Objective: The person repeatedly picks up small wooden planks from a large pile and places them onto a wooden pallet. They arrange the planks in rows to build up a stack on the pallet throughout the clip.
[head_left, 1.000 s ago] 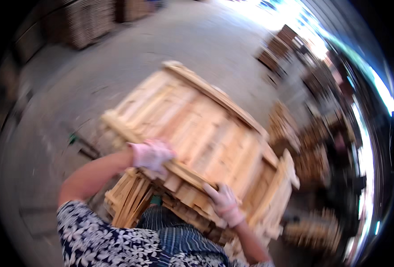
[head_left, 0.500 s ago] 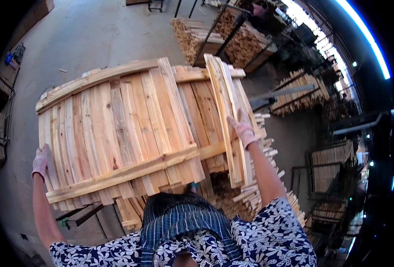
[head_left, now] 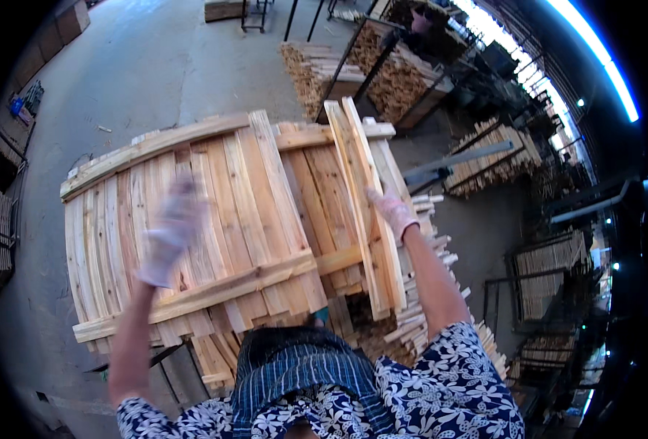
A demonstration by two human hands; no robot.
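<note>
In front of me lies a panel of pale wooden slats (head_left: 192, 212), with long battens across its far and near edges. To its right is a second slatted section (head_left: 328, 190), partly covered by loose wooden boards (head_left: 360, 212) standing out at a slant. My right hand (head_left: 392, 212), in a pale pinkish work glove, grips these boards by their right side, its thumb over the inner edge. My left hand (head_left: 174, 230), also gloved, is over the middle of the panel and smeared by motion. Its fingers cannot be made out.
Thin sticks (head_left: 441, 256) are heaped beside the right boards. Racks of stacked sticks (head_left: 393, 80) stand at the far right, with another stick pile (head_left: 492, 157) nearer. A metal bar (head_left: 459, 159) juts toward the panel. Grey concrete floor (head_left: 163, 58) stretches ahead.
My left hand has left the panel's left edge and moved right, over its middle. The boards in my right hand have shifted slightly left and now stand a little apart at the top.
</note>
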